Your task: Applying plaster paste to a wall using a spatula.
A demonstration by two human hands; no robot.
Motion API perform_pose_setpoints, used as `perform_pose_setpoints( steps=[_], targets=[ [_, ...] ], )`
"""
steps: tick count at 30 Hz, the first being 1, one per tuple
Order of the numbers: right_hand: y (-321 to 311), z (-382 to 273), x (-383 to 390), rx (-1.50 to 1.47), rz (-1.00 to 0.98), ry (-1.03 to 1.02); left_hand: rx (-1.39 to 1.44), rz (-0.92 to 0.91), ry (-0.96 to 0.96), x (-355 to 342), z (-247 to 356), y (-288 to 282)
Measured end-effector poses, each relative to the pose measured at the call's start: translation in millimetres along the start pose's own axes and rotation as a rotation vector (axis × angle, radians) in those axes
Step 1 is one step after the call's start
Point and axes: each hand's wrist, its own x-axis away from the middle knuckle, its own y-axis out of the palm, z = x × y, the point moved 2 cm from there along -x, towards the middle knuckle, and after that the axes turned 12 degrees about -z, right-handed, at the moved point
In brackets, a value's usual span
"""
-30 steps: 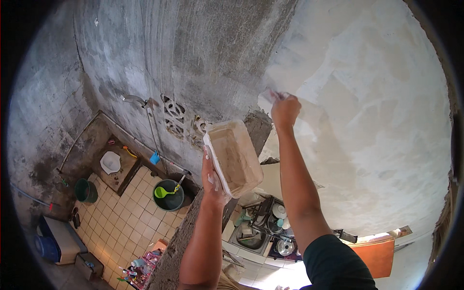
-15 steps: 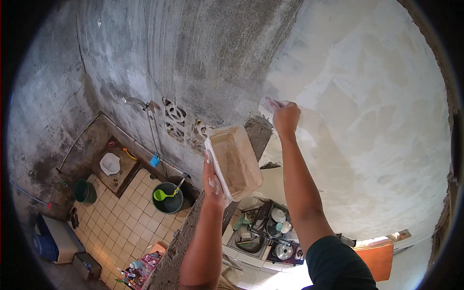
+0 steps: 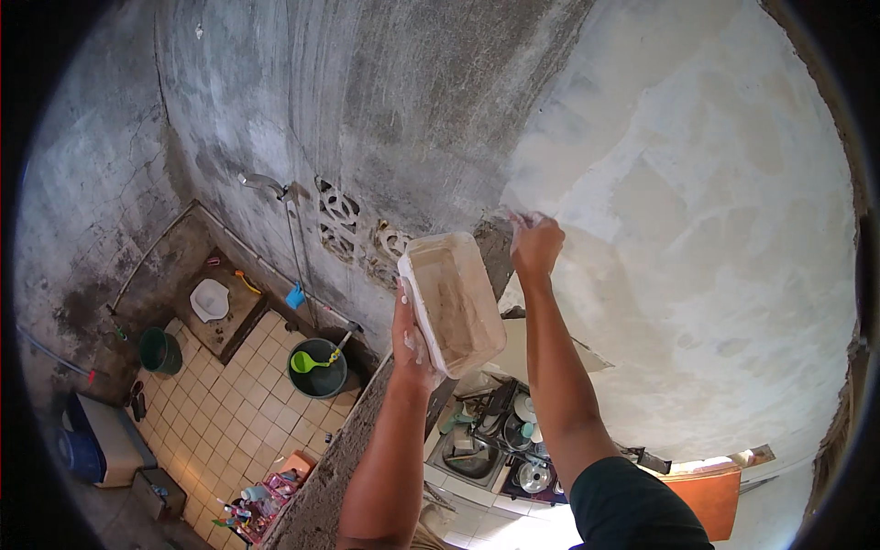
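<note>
My left hand [image 3: 412, 346], smeared with white paste, grips the side of a rectangular pale plastic tub [image 3: 480, 298]. The tub is tilted toward me, and a beige-white coating lines its inside. At the edge of the white-coated wall [image 3: 660, 220], my right hand [image 3: 538, 246] is closed, its whitened fingertips close to the surface. What it pinches is too small and hidden to name. Bare grey concrete wall [image 3: 422, 101] lies to the left of the coated part.
Below left is a tiled washroom floor [image 3: 234, 403] with a squat toilet [image 3: 210, 300], a green bucket [image 3: 160, 352] and a dark tub [image 3: 321, 383] holding a green dipper [image 3: 304, 363]. A rough wall top [image 3: 321, 490] separates it from a sink [image 3: 469, 458] and cookware.
My right hand has moved slightly down and left along the wall edge. The tub has shifted a little right and up with my left hand. The view has shifted slightly.
</note>
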Motion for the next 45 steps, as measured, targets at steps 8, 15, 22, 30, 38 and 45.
perform_pose_setpoints(
  steps=[8,15,22,30,38,45],
  targets=[
    [-35,-16,14,-0.256,0.196,-0.066,0.020,0.020,-0.044,7,8,-1],
    [-29,44,-13,-0.197,0.170,-0.008,0.068,0.000,-0.049,-1,-5,-5],
    [-61,3,6,-0.208,0.223,-0.142,-0.038,-0.016,0.015,4,3,-7],
    [-39,21,-4,-0.172,0.197,-0.041,0.037,0.010,-0.027,-1,-3,-11],
    [-43,26,10,-0.227,0.148,0.012,0.021,0.011,-0.022,1,0,-15],
    [-79,12,-5,-0.201,0.362,-0.129,0.046,0.016,-0.030,0,-4,-18]
  ],
)
